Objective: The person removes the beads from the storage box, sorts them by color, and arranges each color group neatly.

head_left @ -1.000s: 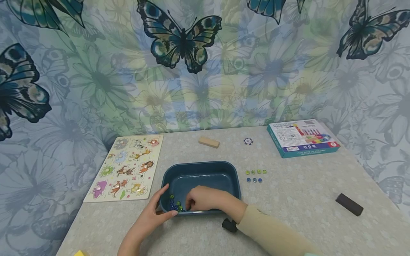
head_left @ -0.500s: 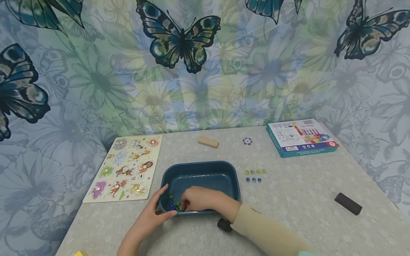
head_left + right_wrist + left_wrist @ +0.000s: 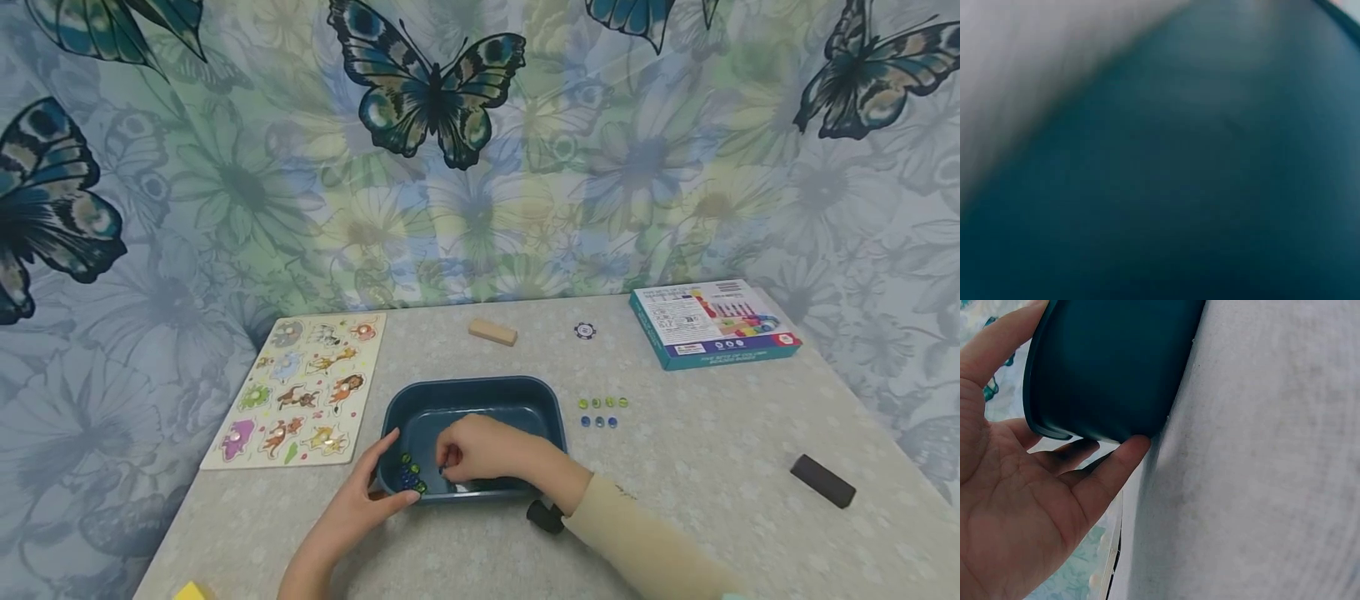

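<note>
My left hand (image 3: 348,508) grips the corner of a dark blue tub (image 3: 480,385), thumb at the near rim and fingers against the left wall. The left wrist view shows the fingertips on the tub's outer wall (image 3: 1110,369). Inside the tub's near left corner lies a cluster of green and blue glass marbles (image 3: 410,477). My right hand (image 3: 483,448) is over the tub just right of them, fingers curled, pinching a small dark blue marble (image 3: 442,472) mostly hidden by the fingertips. The right wrist view is blurred and shows only the tub's wall.
Right of the tub lie a row of green marbles (image 3: 603,402) and a row of blue marbles (image 3: 599,422). An animal puzzle board (image 3: 300,392) lies left. Behind are a wooden block (image 3: 492,332), a poker chip (image 3: 585,331) and a game box (image 3: 712,325). A black bar (image 3: 822,481) lies far right.
My right hand has reached left to the marbles, then lifted and drawn back to the right with a small dark marble at its fingertips. The left hand keeps its grip on the tub.
</note>
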{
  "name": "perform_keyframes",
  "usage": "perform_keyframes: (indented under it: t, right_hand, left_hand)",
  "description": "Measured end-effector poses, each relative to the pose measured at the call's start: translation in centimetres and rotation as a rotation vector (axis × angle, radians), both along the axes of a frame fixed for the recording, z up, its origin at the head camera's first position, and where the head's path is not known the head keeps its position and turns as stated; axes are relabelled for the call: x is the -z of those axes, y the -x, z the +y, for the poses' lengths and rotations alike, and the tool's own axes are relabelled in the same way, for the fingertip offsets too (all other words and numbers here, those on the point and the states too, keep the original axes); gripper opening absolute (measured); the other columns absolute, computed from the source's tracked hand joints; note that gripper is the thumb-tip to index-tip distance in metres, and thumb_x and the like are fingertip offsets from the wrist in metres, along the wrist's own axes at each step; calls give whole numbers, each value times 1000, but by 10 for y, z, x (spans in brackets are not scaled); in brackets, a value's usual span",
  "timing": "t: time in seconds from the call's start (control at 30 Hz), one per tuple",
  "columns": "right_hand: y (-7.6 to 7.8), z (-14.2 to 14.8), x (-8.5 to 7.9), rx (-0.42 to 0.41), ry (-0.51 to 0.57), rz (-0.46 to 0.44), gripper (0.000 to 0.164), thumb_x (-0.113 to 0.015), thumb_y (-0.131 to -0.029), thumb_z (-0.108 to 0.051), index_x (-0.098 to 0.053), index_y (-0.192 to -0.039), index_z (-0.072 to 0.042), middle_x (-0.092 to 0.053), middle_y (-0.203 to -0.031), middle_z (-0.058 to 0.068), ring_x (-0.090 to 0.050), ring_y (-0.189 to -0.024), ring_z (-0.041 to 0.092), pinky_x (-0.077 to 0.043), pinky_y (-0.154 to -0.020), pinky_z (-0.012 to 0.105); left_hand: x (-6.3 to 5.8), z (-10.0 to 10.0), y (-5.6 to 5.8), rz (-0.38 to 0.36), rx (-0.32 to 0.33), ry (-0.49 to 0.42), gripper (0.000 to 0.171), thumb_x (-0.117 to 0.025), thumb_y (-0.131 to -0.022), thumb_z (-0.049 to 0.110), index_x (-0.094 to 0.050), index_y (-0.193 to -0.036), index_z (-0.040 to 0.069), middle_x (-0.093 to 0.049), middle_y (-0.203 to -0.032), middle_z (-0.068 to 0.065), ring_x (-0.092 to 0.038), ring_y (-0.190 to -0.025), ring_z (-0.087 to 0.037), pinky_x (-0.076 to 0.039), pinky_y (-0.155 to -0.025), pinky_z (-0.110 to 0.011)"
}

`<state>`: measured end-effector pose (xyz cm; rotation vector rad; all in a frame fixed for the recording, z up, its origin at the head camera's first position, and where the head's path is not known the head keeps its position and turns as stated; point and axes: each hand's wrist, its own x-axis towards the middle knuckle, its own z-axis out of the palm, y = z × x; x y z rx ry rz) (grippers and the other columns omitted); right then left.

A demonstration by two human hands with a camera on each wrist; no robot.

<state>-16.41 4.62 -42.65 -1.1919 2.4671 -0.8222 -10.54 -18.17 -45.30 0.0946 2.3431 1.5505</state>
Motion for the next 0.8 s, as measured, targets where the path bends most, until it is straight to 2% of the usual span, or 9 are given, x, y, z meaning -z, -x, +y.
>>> perform_keyframes:
  t: [0.17,0.33,0.47,0.6,0.7,0.8]
  right_hand:
    - [1,42,-15,87,71,69,7,-68,-85,-17,-68,-91,-15,-60,-82,-13,-55,-71,-2,-47,-64,14]
    - [-3,97,-25,224,62,135,10,-68,-84,-16,-68,-94,-13,-60,-82,-11,-54,-70,1,-48,-62,19]
    - [-4,146,-26,364,46,110,7,-69,-84,-15,-67,-91,-14,-59,-78,-11,-53,-69,5,-48,-61,23]
    - [-6,188,-22,512,-16,54,6,-70,-83,-14,-66,-88,-15,-58,-74,-8,-52,-68,9,-47,-61,25]
    - [-8,210,-14,583,-83,15,6,-70,-83,-14,-66,-86,-13,-56,-73,-6,-50,-67,12,-46,-61,26]
    - [-7,222,-3,614,-130,-20,5,-71,-82,-13,-67,-85,-12,-56,-71,-4,-49,-66,13,-45,-60,27]
  left_hand:
    - [0,0,0,5,-12,26,85,-76,-79,28,-24,-147,28,-9,-155,-13,-11,-137,-46,-42,-95,-49]
    - [1,1,0,4,-19,43,87,-77,-77,30,-24,-147,29,-9,-155,-13,-12,-137,-46,-43,-94,-48]
    - [1,2,0,4,-25,51,88,-77,-77,31,-24,-147,28,-9,-154,-14,-12,-137,-47,-43,-94,-49]
    - [1,2,0,2,-26,57,89,-78,-76,31,-23,-147,29,-9,-154,-14,-11,-137,-46,-43,-94,-49]
    - [1,2,1,-5,-28,62,89,-78,-76,32,-24,-147,29,-9,-155,-14,-11,-137,-46,-43,-94,-49]
    - [2,2,1,-7,-31,69,90,-78,-76,33,-23,-147,29,-9,-154,-14,-11,-137,-46,-43,-95,-49]
